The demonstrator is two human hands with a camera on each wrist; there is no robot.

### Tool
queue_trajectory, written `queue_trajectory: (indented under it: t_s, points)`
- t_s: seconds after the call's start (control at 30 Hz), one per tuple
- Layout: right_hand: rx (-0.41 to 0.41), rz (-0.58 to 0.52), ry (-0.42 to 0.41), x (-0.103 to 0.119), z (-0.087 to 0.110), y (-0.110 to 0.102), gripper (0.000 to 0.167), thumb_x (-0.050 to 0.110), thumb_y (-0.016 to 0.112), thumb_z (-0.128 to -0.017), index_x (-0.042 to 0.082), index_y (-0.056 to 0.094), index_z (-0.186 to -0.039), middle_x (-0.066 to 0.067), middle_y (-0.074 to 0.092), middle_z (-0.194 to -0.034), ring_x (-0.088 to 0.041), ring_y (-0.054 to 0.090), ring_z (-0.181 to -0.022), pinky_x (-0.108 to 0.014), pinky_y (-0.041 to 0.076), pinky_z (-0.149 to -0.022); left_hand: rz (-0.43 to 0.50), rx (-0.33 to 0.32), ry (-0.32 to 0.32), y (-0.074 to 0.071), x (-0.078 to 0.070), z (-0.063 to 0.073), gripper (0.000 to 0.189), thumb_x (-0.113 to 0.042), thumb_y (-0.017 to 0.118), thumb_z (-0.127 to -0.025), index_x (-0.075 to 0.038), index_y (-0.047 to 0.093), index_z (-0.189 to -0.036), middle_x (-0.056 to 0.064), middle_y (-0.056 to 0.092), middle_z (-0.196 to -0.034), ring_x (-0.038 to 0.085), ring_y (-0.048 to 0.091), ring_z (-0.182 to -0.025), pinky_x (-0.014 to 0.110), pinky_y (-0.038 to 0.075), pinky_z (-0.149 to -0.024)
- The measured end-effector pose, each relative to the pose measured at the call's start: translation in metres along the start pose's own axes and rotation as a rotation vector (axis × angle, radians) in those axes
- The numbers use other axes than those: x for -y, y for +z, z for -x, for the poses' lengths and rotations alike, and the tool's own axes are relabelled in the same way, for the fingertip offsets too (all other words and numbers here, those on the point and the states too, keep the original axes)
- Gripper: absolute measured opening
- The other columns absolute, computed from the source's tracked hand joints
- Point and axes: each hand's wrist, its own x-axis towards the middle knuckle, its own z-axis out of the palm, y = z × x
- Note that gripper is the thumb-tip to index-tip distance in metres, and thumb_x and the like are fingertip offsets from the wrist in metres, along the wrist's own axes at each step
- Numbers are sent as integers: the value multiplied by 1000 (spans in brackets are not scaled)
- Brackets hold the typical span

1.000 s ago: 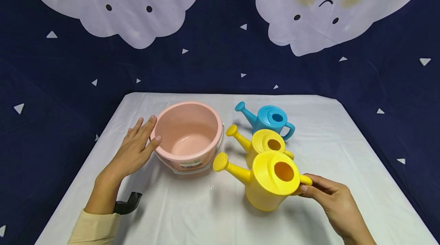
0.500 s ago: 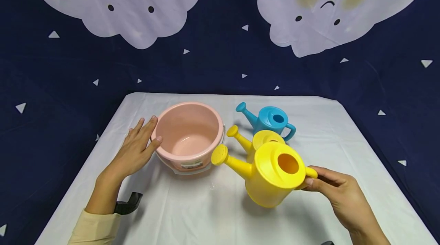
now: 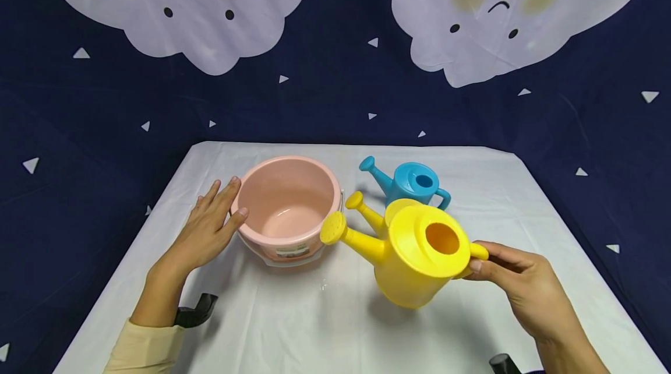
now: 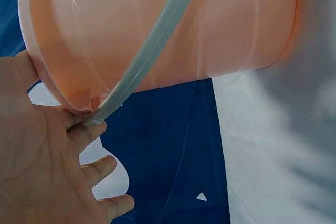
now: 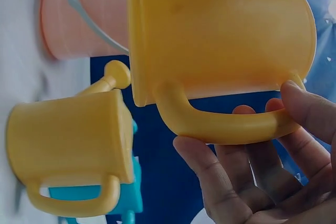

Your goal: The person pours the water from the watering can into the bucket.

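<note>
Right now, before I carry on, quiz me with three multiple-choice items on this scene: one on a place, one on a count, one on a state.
1. Where does the left hand rest?
A. against the pink bucket
B. on the blue watering can
C. off the table

2. How many yellow watering cans are there?
A. one
B. two
C. three

3. The held yellow watering can is:
A. standing on the table
B. inside the bucket
C. lifted and tilted

Answers: 1 A, fingers touch the bucket's rim. 2 B, the held one and a second yellow watering can behind it. 3 C, the right hand grips its handle above the cloth.

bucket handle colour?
Pale grey-white, against the pink bucket. The handle shows best in the left wrist view.
</note>
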Motion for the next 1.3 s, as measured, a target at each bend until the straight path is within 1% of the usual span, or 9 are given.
queue_trajectory:
  t_s: [0.17,0.33,0.5,0.63,0.8,1.0,1.3]
  points:
    - [19,-110,-77,4,-11,-5,28,-10,55,-88,-16,57,-116,-4,74,-94,-19,71,-83,-27,57,-76,2,-1,-2,0,0,0,65,-47,34,-100,-17,12,-153,7,13,-160,32,-1,-149,60,-2,-116]
    - [41,-210,-147,8,-25,-8,28,-16,52,-87,-14,59,-114,-7,73,-95,-18,71,-82,-27,57,-74,6,-3,-3,1,0,0,65,-47,34,-100,-18,12,-153,7,13,-160,31,0,-149,60,-1,-116]
    - [68,-254,-193,12,-38,-9,29,-18,50,-87,-13,61,-113,-6,73,-97,-17,72,-82,-28,58,-72,0,-4,-3,1,0,0,65,-47,34,-100,-18,12,-153,6,13,-160,31,0,-149,60,-1,-116]
    - [60,-253,-180,14,-47,-8,27,-16,52,-87,-11,62,-112,-5,73,-96,-15,72,-82,-29,58,-71,0,-1,-6,0,0,0,65,-47,34,-100,-18,11,-153,7,13,-160,31,0,-149,60,-2,-116]
    - [40,-228,-136,17,-55,-7,25,-10,56,-87,-10,63,-111,-3,73,-98,-13,71,-84,-30,58,-71,-1,-2,-6,0,0,0,65,-47,34,-100,-18,11,-153,7,13,-160,32,0,-149,60,-2,-116]
    - [39,-215,-112,20,-66,-5,23,-6,59,-88,-11,63,-111,-2,73,-97,-14,71,-85,-30,58,-70,0,-5,-6,0,1,0,65,-47,34,-100,-18,12,-153,8,13,-160,32,0,-149,60,-1,-116]
    - [49,-214,-73,25,-82,-2,22,0,61,-89,-6,66,-110,-3,74,-94,-17,71,-84,-31,58,-71,3,-4,-10,1,2,0,65,-48,34,-100,-18,11,-153,7,13,-160,31,0,-149,60,-1,-116]
